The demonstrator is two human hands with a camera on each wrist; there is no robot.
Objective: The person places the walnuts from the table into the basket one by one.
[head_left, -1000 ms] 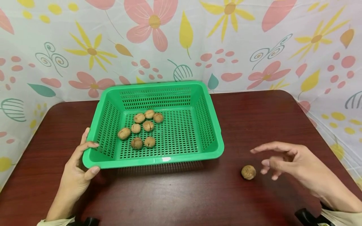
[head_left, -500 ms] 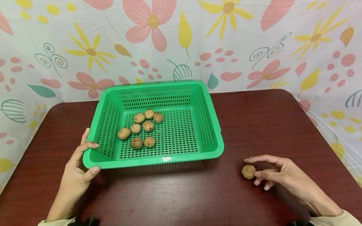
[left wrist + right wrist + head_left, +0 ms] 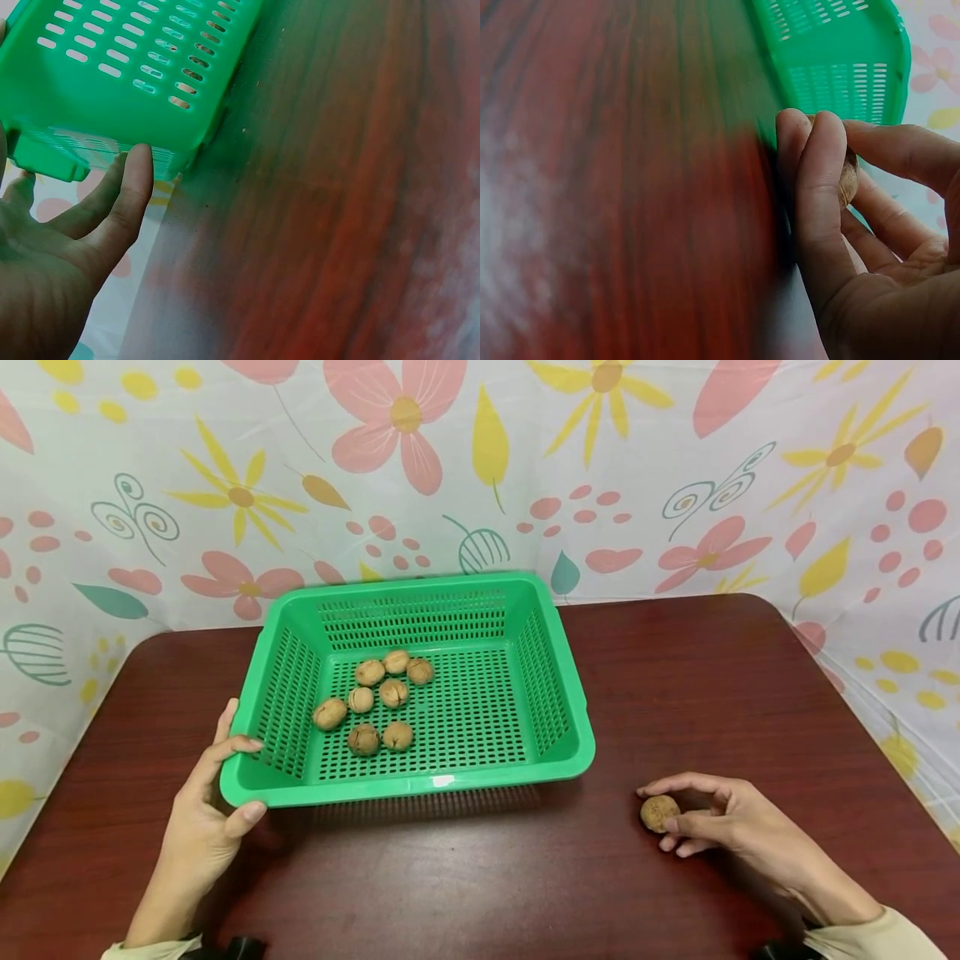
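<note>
In the head view, a green plastic basket (image 3: 330,795) stands left of centre on the table, with several walnuts (image 3: 363,740) lying on its slotted floor. My left hand (image 3: 197,831) grips its front left corner, thumb on the front rim and fingers along the left side. The left wrist view has that hand (image 3: 67,255) against the slotted outer wall of the basket (image 3: 97,90). To the basket's right, my right hand (image 3: 738,831) pinches a single walnut (image 3: 657,812) at the table surface. From the right wrist, the fingers partly hide this walnut (image 3: 849,180).
The dark red-brown wooden table (image 3: 480,868) has rounded back corners. Behind it hangs a white cloth (image 3: 525,460) printed with flowers and leaves, close to the basket's back rim.
My right hand has come down and left to the lone walnut, and its thumb and fingers have closed around it. The left hand and the basket have stayed in place.
</note>
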